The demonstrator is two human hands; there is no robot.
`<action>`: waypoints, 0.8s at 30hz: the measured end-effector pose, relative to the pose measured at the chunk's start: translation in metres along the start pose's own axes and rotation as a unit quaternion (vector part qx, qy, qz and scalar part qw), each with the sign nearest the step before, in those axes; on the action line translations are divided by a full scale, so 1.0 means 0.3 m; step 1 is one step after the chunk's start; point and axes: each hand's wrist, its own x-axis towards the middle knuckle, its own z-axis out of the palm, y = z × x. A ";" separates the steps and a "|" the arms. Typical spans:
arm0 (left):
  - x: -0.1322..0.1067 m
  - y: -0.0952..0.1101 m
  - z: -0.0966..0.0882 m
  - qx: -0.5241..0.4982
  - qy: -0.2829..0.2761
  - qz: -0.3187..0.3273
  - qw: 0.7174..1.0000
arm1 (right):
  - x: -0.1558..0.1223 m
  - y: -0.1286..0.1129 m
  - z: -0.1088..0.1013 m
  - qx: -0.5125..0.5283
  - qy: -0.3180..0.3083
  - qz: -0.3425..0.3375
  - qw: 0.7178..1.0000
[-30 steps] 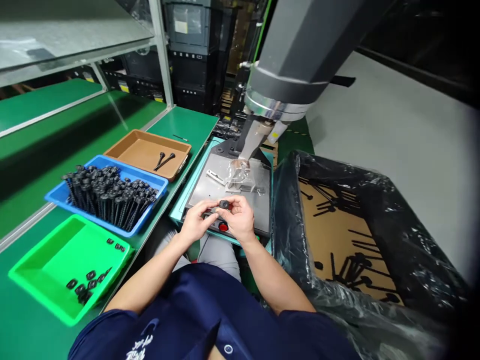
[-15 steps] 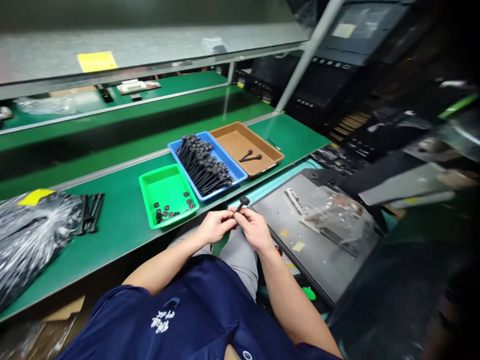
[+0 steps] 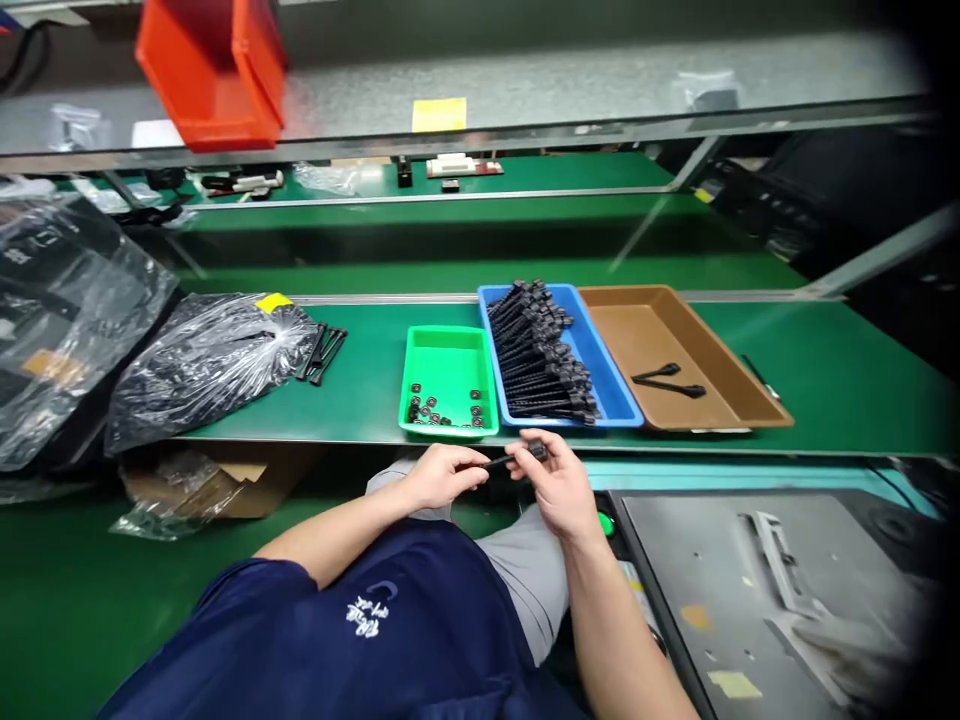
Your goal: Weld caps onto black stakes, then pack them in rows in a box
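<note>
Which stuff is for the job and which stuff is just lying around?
Likely part of the job:
slim black rod, in the left hand and right hand
shallow blue plastic tray of black rods
shallow green plastic tray of small black squares

Probably just lying about:
orange-red plastic bin
crumpled clear plastic film

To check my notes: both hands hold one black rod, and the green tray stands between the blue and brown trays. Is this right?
Not the middle tray: the head view shows the blue tray between the green tray and brown tray. The left hand and right hand hold one black rod.
</note>
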 end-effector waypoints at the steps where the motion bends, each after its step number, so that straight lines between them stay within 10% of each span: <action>1: -0.006 0.010 -0.019 0.027 0.013 0.020 0.999 | 0.011 -0.011 -0.006 -0.008 -0.009 -0.003 1.000; 6: -0.058 -0.018 -0.221 0.135 0.218 0.142 0.956 | 0.145 -0.126 -0.068 -0.005 0.097 -0.075 0.992; 10: -0.075 -0.213 -0.479 0.280 0.407 0.011 0.869 | 0.374 -0.244 -0.121 -0.051 0.184 -0.145 0.971; 13: -0.070 -0.365 -0.584 0.406 0.387 -0.067 0.825 | 0.610 -0.288 -0.124 -0.113 0.184 -0.169 0.962; 18: -0.075 -0.428 -0.564 0.484 0.344 -0.132 0.794 | 0.969 -0.245 -0.056 -0.330 0.127 -0.141 0.925; 24: -0.067 -0.413 -0.566 0.455 0.342 -0.158 0.807 | 1.062 -0.223 -0.006 -0.515 0.033 -0.154 0.843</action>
